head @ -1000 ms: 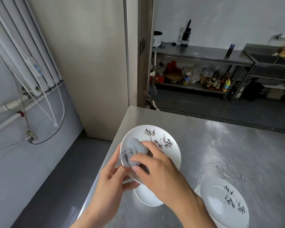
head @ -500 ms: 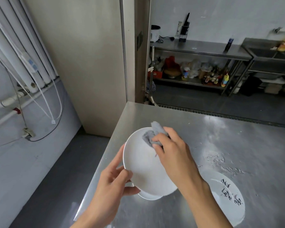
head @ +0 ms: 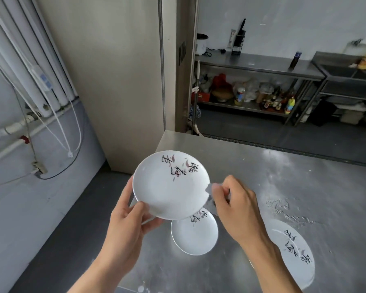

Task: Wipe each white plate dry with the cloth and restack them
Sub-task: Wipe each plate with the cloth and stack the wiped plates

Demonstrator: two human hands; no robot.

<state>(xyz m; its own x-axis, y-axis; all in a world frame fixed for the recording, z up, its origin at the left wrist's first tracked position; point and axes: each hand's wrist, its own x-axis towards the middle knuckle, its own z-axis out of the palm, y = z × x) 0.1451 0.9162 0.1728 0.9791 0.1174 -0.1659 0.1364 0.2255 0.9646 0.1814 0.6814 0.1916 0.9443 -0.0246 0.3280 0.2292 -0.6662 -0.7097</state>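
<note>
While the decorated white plate (head: 170,185) is pinched at its near rim by the left hand (head: 128,218) above the steel table (head: 304,187), the grey cloth (head: 209,190) is bunched in the right hand's (head: 237,208) curled fingers at its right edge, so wiping looks nearly finished and setting it on the plate below (head: 195,235) is judged next.

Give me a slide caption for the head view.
Left hand holds a calligraphy-printed white plate; right hand grips the cloth at its rim.

Black brush calligraphy on held plate (head: 171,185), lower plate (head: 195,235), right plate (head: 292,248); characters illegible. No other readable text.
</note>
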